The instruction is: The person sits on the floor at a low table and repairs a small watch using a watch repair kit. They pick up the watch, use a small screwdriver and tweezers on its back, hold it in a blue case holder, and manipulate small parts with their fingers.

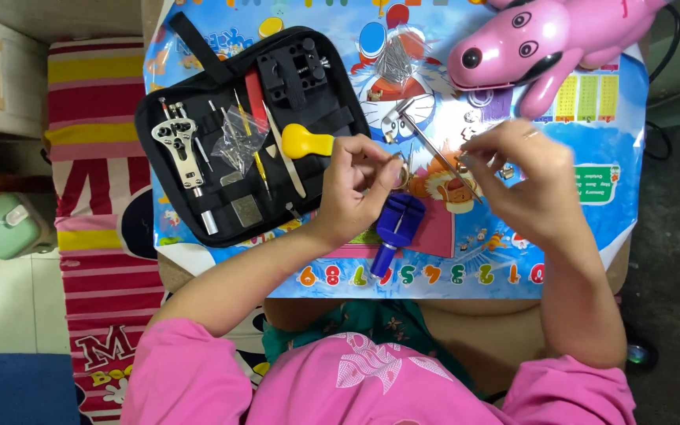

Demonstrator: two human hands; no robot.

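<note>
Two raised hands: left hand [360, 185] pinches a small metal piece [400, 167], right hand [517, 169] grips a thin tool [442, 157].

Black tool case [198, 134], yellow-handled tool [306, 142], blue press [397, 224], pink dog toy [537, 43], red-striped cloth [92, 102]

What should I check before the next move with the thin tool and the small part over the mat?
1. Left hand pinching the small metal part: ok.
2. Right hand gripping the thin metal tool: ok.
3. Tool tip seated in the part: cannot tell, too small.
4. Blue link remover lying on the mat below the hands: ok.
5. Open black tool case beside the left hand: ok.
6. Pink toy dog apart from the hands: ok.
</note>
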